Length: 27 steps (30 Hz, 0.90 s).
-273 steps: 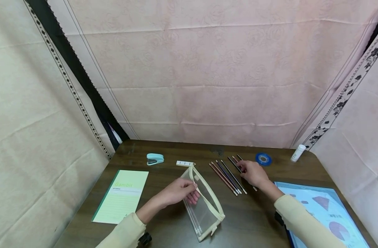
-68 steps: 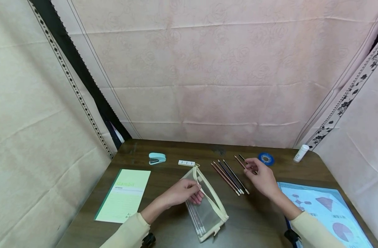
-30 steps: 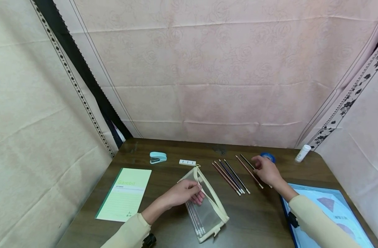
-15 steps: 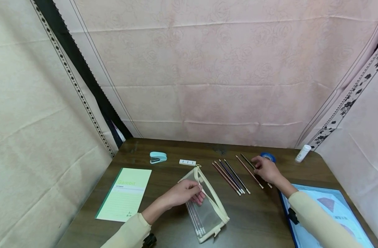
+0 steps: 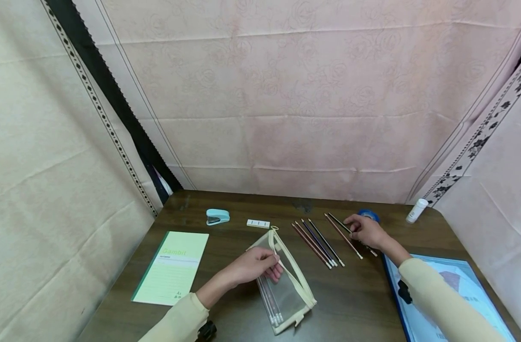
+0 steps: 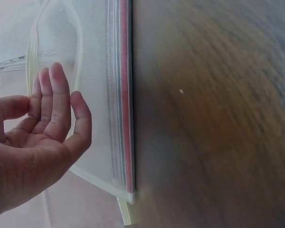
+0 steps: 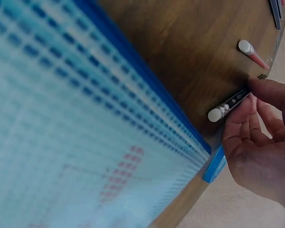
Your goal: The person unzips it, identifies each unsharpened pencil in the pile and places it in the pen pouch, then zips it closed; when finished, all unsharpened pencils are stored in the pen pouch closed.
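My left hand [image 5: 253, 266] pinches the open edge of a cream mesh pencil pouch [image 5: 290, 285] between thumb and fingers. Several pencils show through the mesh along its lower side, one of them red [image 6: 125, 95] in the left wrist view. My right hand [image 5: 368, 233] pinches a black pencil [image 7: 235, 100] with a white eraser, low over the table. To its left lies a reddish pencil [image 5: 345, 236], and beyond that a loose row of reddish and dark pencils [image 5: 316, 244]. The right fingers hide part of the black pencil.
Along the back stand a light-blue stapler [image 5: 218, 216], a white eraser [image 5: 258, 223], blue tape [image 5: 369, 215] partly behind the right hand, and a white glue stick [image 5: 417, 211]. A green notebook [image 5: 172, 268] lies left; a blue folder [image 5: 469, 280] lies under the right forearm.
A dark pencil right of the row has left the table since the oldest frame. My right hand moved right to the black pencil, which has just turned slightly. My left hand keeps its hold.
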### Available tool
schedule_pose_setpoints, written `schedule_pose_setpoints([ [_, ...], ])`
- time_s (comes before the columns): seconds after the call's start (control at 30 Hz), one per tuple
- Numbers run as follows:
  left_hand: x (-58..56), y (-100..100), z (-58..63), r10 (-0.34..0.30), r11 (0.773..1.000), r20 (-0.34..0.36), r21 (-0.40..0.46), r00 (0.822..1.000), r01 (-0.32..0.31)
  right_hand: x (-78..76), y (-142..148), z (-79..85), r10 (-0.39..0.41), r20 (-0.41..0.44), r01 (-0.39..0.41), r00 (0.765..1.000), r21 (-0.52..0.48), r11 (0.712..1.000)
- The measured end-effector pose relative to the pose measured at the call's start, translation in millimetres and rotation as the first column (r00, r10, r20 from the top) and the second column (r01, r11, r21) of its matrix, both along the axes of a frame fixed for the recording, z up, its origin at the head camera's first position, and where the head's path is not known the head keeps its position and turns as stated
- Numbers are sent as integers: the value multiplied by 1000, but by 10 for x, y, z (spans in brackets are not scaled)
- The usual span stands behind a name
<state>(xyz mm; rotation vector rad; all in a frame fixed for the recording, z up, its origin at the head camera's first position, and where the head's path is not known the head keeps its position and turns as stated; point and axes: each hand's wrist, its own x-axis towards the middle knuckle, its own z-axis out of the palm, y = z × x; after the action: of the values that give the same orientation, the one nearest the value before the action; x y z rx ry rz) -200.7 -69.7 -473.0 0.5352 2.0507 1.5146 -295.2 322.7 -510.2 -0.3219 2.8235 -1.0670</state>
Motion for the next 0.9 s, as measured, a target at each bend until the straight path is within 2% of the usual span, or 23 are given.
schedule_pose_setpoints([
  [0.27, -5, -2, -7, -12, 1000, -6, -10, 1000, 12, 20, -5, -27, -5, -47, 7, 999, 27, 1000],
  [0.63, 18, 10, -4, -16, 1000, -14, -14, 1000, 16, 68, -44, 12, -37, -57, 42, 998, 89, 995],
  [0.9, 39, 10, 18, -5, 1000, -19, -18, 1000, 5, 79, -49, 13, -59, -44, 62, 997, 79, 995],
])
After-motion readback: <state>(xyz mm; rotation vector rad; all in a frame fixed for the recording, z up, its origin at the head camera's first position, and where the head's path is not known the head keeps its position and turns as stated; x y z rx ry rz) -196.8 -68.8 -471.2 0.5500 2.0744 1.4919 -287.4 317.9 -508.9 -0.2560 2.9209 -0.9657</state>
